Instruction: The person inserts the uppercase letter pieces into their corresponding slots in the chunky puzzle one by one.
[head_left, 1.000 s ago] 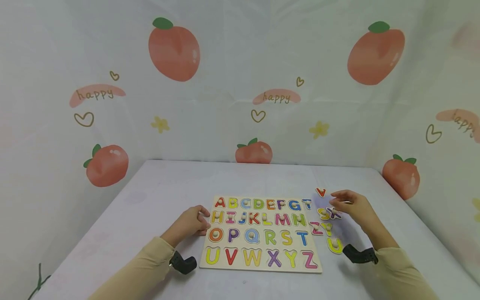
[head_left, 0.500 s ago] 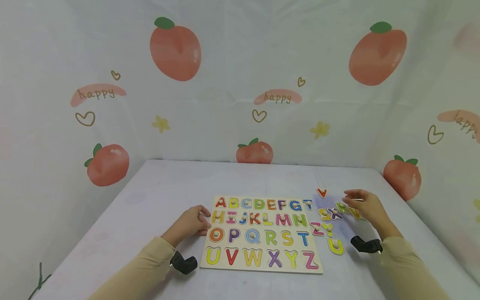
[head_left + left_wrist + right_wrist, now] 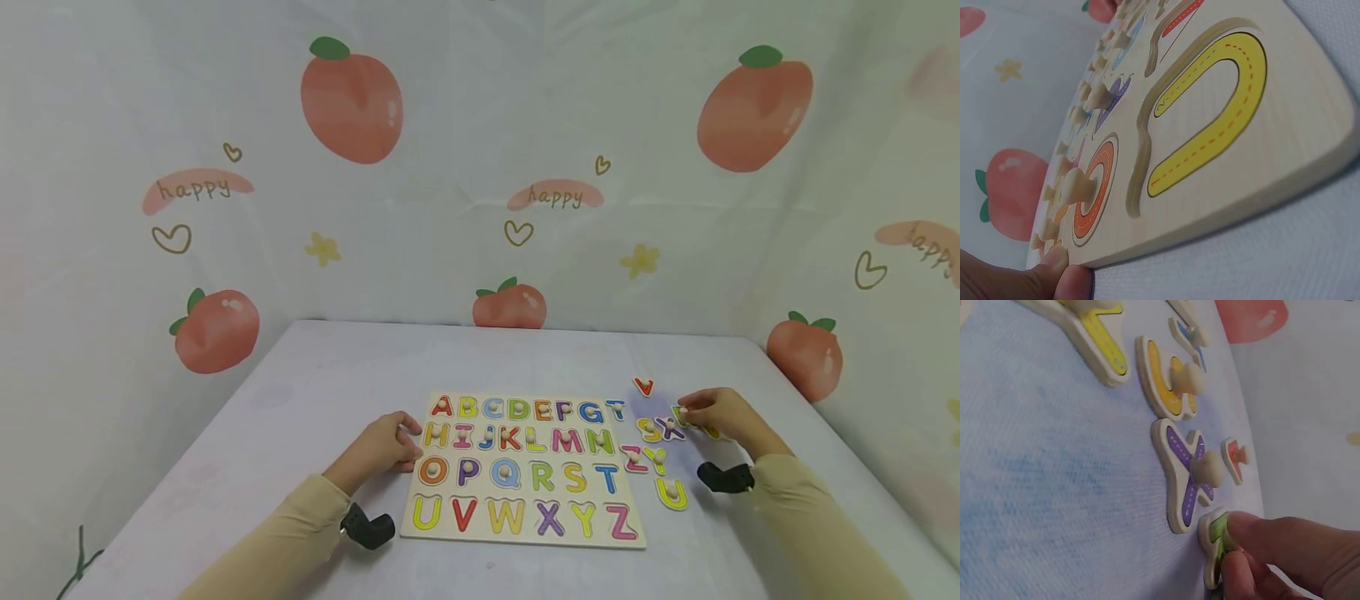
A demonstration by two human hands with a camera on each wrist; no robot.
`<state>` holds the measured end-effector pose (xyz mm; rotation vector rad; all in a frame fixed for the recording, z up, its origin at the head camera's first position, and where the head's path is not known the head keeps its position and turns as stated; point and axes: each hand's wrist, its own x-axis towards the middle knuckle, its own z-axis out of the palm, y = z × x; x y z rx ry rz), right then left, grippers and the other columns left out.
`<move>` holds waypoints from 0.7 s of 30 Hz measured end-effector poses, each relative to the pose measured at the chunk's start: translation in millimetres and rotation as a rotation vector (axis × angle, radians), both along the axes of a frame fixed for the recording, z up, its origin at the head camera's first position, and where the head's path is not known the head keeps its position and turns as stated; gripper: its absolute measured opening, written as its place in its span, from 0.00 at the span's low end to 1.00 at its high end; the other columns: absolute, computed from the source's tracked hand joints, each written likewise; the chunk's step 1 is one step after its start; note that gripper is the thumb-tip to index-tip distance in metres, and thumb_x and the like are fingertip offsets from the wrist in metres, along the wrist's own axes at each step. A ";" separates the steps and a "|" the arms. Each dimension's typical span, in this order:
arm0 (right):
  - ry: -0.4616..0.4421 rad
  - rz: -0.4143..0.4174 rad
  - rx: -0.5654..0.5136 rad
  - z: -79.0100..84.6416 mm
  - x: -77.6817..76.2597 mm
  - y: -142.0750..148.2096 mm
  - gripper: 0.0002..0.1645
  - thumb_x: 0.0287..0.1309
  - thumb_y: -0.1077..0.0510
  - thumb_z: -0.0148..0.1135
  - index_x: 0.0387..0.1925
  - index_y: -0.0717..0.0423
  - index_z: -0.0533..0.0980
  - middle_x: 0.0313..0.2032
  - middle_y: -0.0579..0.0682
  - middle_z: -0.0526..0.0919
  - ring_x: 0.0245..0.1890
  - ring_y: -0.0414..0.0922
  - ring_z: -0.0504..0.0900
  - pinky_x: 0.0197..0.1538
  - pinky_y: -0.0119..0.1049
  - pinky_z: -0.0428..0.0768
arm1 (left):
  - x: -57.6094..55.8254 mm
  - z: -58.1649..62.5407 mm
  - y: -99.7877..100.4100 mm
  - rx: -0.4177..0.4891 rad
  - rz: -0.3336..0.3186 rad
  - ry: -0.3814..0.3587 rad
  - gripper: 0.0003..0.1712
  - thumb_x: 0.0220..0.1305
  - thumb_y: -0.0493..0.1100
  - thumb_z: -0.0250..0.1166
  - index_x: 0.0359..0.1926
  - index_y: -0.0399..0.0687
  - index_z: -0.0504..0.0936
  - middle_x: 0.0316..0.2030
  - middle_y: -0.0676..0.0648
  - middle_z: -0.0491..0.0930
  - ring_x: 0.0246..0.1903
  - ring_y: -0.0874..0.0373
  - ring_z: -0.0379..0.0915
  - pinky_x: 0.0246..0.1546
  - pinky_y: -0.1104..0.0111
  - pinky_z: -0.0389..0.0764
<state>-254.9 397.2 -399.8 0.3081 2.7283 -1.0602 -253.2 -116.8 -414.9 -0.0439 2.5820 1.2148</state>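
Observation:
A wooden alphabet puzzle board (image 3: 517, 533) lies on the table, its upper rows filled with knobbed letters and its lower recesses bare. My left hand (image 3: 382, 444) holds the board's left edge, thumb and fingertip close together there in the left wrist view. On the right, my right hand (image 3: 723, 414) pinches the knob of a green letter R (image 3: 1217, 532), partly hidden by the fingers. The purple letter X (image 3: 1179, 478) lies beside it. A yellow letter W (image 3: 712, 432) shows partly under the right hand.
Loose letters lie right of the board: red V (image 3: 643, 387), yellow S (image 3: 648, 430), pink Z (image 3: 634, 458), yellow-green Y (image 3: 657, 460) and yellow U (image 3: 671, 492). A blue T (image 3: 616, 408) lies on the board's upper right corner. A printed cloth (image 3: 450, 125) hangs behind.
My right hand moved right, away from near the red V and X, then came down and back left onto the green R, taking its knob. The left hand stayed at the board.

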 end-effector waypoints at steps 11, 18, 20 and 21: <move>-0.041 -0.043 0.006 -3.1 -5.3 -1.5 0.21 0.58 0.58 0.65 0.50 0.66 0.76 0.40 0.59 0.81 0.38 0.50 0.74 0.39 0.37 0.73 | 1.5 1.2 0.1 0.009 0.009 0.001 0.20 0.56 0.31 0.69 0.49 0.38 0.74 0.29 0.45 0.77 0.22 0.60 0.76 0.25 0.72 0.82; -0.033 -0.014 0.027 6.3 -4.5 -1.7 0.20 0.60 0.58 0.64 0.49 0.68 0.77 0.38 0.57 0.82 0.36 0.48 0.76 0.39 0.38 0.75 | 3.8 3.8 0.4 0.011 0.006 -0.007 0.19 0.56 0.31 0.68 0.49 0.37 0.74 0.29 0.45 0.77 0.22 0.60 0.76 0.25 0.72 0.81; -0.018 -0.009 0.031 11.6 -4.2 -2.1 0.20 0.61 0.56 0.64 0.49 0.67 0.77 0.39 0.56 0.83 0.38 0.48 0.77 0.42 0.42 0.76 | 3.6 4.4 0.5 0.009 0.007 -0.007 0.19 0.56 0.31 0.68 0.49 0.37 0.74 0.29 0.45 0.77 0.22 0.60 0.76 0.25 0.72 0.81; -0.009 -0.005 0.026 14.5 -4.1 -2.8 0.21 0.61 0.55 0.64 0.50 0.66 0.77 0.39 0.56 0.84 0.39 0.48 0.78 0.44 0.44 0.76 | 3.3 4.4 0.4 0.007 0.006 -0.006 0.19 0.56 0.31 0.68 0.49 0.37 0.74 0.29 0.45 0.77 0.22 0.60 0.76 0.25 0.72 0.81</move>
